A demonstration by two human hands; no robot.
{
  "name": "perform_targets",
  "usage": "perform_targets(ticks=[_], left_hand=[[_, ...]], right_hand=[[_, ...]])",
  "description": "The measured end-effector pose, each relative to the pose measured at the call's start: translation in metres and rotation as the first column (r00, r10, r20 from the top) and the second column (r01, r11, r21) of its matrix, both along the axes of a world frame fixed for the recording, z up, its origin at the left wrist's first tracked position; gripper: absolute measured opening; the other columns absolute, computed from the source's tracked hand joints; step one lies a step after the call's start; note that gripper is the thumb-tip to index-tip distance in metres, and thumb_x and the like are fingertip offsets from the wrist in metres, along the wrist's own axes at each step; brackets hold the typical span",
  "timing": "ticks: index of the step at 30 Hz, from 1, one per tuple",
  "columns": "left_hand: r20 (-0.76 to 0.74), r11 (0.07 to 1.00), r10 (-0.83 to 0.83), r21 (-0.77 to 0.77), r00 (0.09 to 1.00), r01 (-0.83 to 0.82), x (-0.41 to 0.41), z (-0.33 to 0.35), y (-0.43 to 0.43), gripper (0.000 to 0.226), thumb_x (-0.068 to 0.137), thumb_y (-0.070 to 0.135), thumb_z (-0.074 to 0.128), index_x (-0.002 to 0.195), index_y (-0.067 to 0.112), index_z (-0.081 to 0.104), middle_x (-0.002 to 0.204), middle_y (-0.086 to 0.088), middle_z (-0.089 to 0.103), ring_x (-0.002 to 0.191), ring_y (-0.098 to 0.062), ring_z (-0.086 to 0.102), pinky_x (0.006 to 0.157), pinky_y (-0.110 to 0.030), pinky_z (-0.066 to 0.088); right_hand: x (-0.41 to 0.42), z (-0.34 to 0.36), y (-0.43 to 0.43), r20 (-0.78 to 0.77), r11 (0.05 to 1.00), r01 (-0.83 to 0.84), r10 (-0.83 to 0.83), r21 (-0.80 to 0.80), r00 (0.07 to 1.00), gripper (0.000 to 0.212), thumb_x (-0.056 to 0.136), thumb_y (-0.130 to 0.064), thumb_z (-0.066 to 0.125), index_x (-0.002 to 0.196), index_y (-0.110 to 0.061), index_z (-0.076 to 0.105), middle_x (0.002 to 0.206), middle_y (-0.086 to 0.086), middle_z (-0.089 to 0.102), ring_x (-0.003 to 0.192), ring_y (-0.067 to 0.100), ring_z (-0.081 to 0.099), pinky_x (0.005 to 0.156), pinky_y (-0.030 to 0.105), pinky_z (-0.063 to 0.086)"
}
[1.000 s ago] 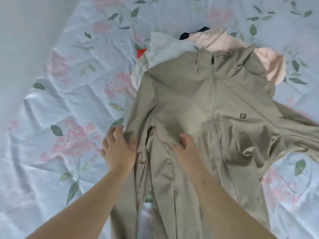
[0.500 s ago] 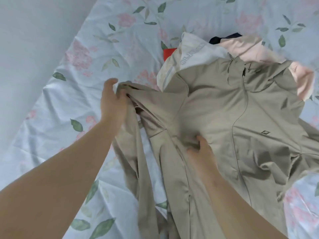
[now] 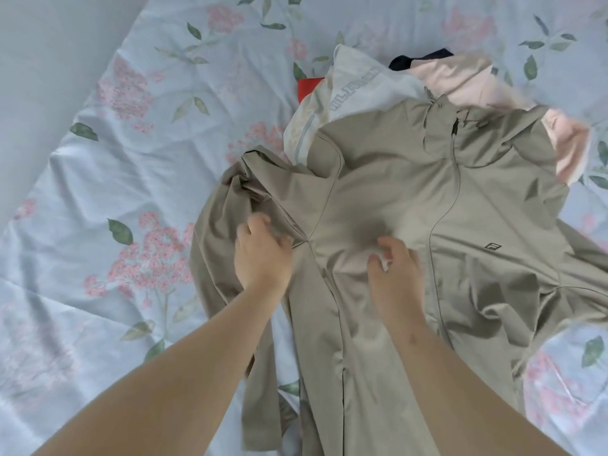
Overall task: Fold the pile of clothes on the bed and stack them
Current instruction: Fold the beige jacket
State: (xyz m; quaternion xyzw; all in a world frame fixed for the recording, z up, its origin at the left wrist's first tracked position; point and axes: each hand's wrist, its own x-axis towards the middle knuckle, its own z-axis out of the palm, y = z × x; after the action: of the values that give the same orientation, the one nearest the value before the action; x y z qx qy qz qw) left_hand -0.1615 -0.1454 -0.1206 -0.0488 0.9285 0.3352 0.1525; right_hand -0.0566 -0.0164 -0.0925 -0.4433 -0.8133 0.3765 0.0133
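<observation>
I am looking down at a beige jacket (image 3: 378,199) lying front-up across a bed sheet (image 3: 131,143) printed with flowers, its collar resting on the pile of clothes at the far side. My left grip (image 3: 263,255) is curling round a fold of the jacket's sleeve by the armpit seam. My right grip (image 3: 394,261) is pinching the chest fabric between that seam and the zip. Under the collar, a white garment (image 3: 362,90), a pink garment (image 3: 460,77), a dark garment (image 3: 414,59) and a red garment (image 3: 307,88) are lying bunched together.
</observation>
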Motion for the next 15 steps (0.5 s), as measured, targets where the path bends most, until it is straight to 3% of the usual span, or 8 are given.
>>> perform_targets(ticks=[2, 4, 7, 9, 10, 12, 14, 15], left_hand=[[-0.217, 1.0, 0.004, 0.027, 0.976, 0.002, -0.023, 0.009, 0.003, 0.037, 0.09, 0.02, 0.055, 0.125, 0.015, 0.047, 0.126, -0.01, 0.045, 0.113, -0.031, 0.046, 0.09, -0.038, 0.039], [-0.303, 0.997, -0.08, -0.02, 0.95, 0.077, -0.054, 0.015, 0.007, 0.042, 0.094, 0.024, 0.05, 0.134, 0.021, 0.041, 0.138, -0.007, 0.037, 0.123, -0.03, 0.038, 0.098, -0.039, 0.033], [-0.169, 0.966, -0.227, -0.168, 0.959, 0.199, -0.098, 0.013, 0.01, 0.054, 0.095, 0.038, 0.046, 0.144, 0.035, 0.024, 0.153, 0.0, 0.016, 0.137, -0.03, 0.021, 0.107, -0.047, 0.025], [0.028, 0.946, -0.267, -0.182, 0.963, 0.268, -0.114, 0.004, 0.005, 0.064, 0.092, 0.04, 0.052, 0.146, 0.037, 0.018, 0.153, -0.003, 0.019, 0.135, -0.032, 0.028, 0.105, -0.047, 0.029], [0.107, 0.943, -0.284, -0.152, 0.953, 0.298, -0.117, -0.002, 0.001, 0.063, 0.091, 0.036, 0.054, 0.146, 0.034, 0.022, 0.148, -0.006, 0.03, 0.129, -0.033, 0.038, 0.1, -0.043, 0.035], [0.164, 0.933, -0.327, -0.1, 0.931, 0.346, -0.114, -0.011, -0.007, 0.044, 0.091, 0.023, 0.055, 0.134, 0.021, 0.044, 0.125, -0.01, 0.054, 0.113, -0.032, 0.051, 0.084, -0.031, 0.04], [0.14, 0.941, -0.324, -0.053, 0.936, 0.334, -0.111, -0.015, -0.017, 0.025, 0.091, 0.015, 0.054, 0.115, 0.012, 0.058, 0.1, -0.007, 0.059, 0.099, -0.029, 0.054, 0.075, -0.028, 0.038], [0.11, 0.953, -0.298, -0.02, 0.948, 0.302, -0.113, -0.013, -0.023, 0.02, 0.09, 0.015, 0.056, 0.11, 0.011, 0.061, 0.094, -0.005, 0.057, 0.093, -0.026, 0.053, 0.074, -0.027, 0.037]], right_hand=[[-0.021, 0.012, 0.01, -0.092, 0.995, -0.005, 0.014, 0.097, 0.996, 0.03, 0.094, -0.02, 0.048, 0.123, -0.018, 0.056, 0.121, 0.006, 0.05, 0.111, 0.026, 0.047, 0.099, 0.039, 0.038], [-0.051, 0.022, 0.021, -0.19, 0.978, -0.046, 0.085, 0.202, 0.978, 0.027, 0.096, -0.018, 0.046, 0.12, -0.014, 0.059, 0.12, 0.008, 0.053, 0.112, 0.026, 0.047, 0.1, 0.037, 0.036], [-0.103, 0.028, 0.038, -0.243, 0.957, -0.117, 0.184, 0.266, 0.952, 0.032, 0.098, -0.015, 0.044, 0.128, -0.011, 0.053, 0.125, 0.012, 0.053, 0.115, 0.028, 0.048, 0.097, 0.026, 0.032], [-0.13, 0.024, 0.046, -0.222, 0.992, -0.094, 0.11, 0.081, 0.969, 0.049, 0.096, -0.02, 0.049, 0.142, -0.016, 0.034, 0.134, 0.012, 0.044, 0.12, 0.025, 0.045, 0.094, 0.022, 0.031], [-0.138, 0.019, 0.047, -0.155, 0.998, -0.066, 0.063, -0.013, 0.986, 0.06, 0.094, -0.022, 0.053, 0.146, -0.019, 0.024, 0.138, 0.012, 0.039, 0.122, 0.026, 0.044, 0.095, 0.027, 0.033], [-0.143, 0.008, 0.048, 0.047, 0.996, -0.086, 0.087, -0.018, 0.995, 0.064, 0.093, -0.022, 0.053, 0.146, -0.02, 0.018, 0.139, 0.014, 0.038, 0.117, 0.031, 0.047, 0.088, 0.038, 0.039], [-0.142, 0.001, 0.052, 0.101, 0.988, -0.124, 0.115, 0.093, 0.988, 0.042, 0.094, -0.017, 0.047, 0.134, -0.016, 0.033, 0.127, 0.014, 0.05, 0.106, 0.031, 0.052, 0.078, 0.035, 0.038], [-0.143, 0.001, 0.056, 0.038, 0.986, -0.096, 0.092, 0.133, 0.995, 0.03, 0.094, -0.016, 0.046, 0.124, -0.013, 0.042, 0.118, 0.013, 0.056, 0.1, 0.03, 0.054, 0.077, 0.034, 0.039]])
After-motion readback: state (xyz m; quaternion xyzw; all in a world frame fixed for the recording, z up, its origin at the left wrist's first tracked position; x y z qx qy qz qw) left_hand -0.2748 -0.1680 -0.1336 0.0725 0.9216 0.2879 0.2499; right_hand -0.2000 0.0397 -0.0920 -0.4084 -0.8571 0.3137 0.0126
